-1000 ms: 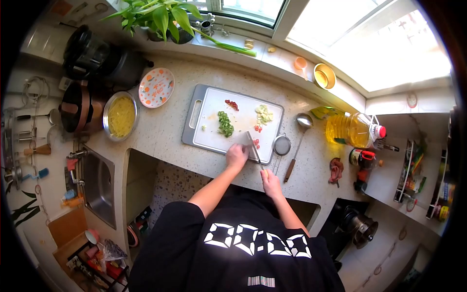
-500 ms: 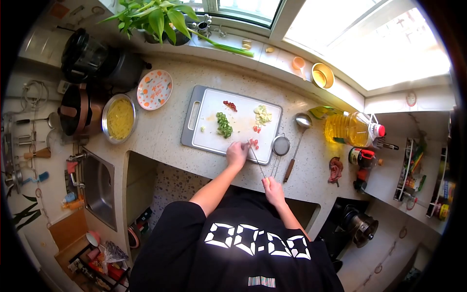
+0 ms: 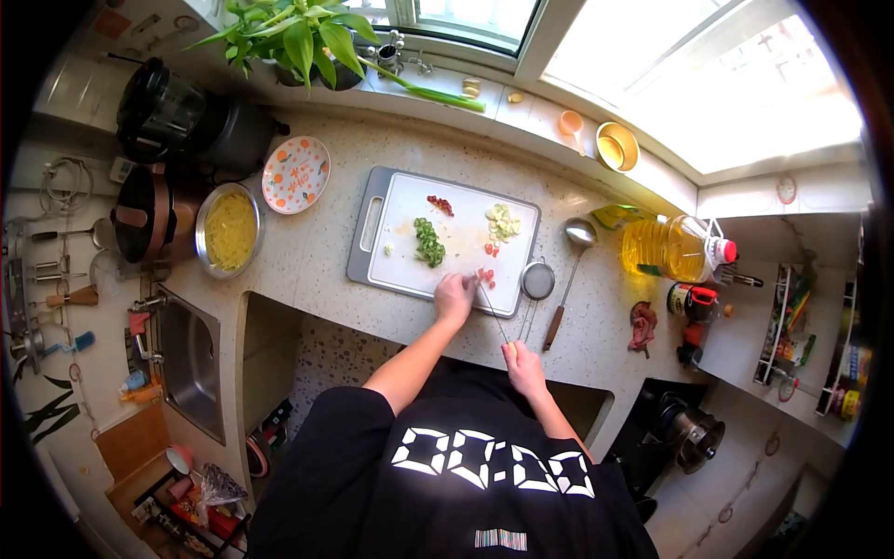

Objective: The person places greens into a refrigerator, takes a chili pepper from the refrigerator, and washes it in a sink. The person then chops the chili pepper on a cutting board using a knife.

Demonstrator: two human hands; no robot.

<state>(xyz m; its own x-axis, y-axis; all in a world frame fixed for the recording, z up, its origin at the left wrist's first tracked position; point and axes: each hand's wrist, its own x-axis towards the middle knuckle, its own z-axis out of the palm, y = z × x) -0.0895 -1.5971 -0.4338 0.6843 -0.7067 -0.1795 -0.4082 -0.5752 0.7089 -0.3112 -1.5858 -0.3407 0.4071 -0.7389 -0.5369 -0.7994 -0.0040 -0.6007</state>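
Note:
A white cutting board with a grey edge (image 3: 372,244) lies on the counter, bearing chopped green pieces (image 3: 429,242), dark red bits (image 3: 440,204), pale slices (image 3: 503,221) and small red pieces (image 3: 486,277). My right hand (image 3: 524,365) is closed round the handle of a knife (image 3: 494,312), whose thin blade reaches over the board's front edge. At the blade's far end, my left hand (image 3: 455,296) has its fingers bent together beside the red pieces; what they hold is too small to make out. A small strainer (image 3: 537,279) rests at the board's right edge.
Right of the board are a ladle (image 3: 581,233), an oil bottle (image 3: 675,247) and a dark red cloth (image 3: 643,325). A patterned plate (image 3: 296,175) and a bowl of yellow strips (image 3: 230,230) stand left. The sink (image 3: 193,359) is at lower left.

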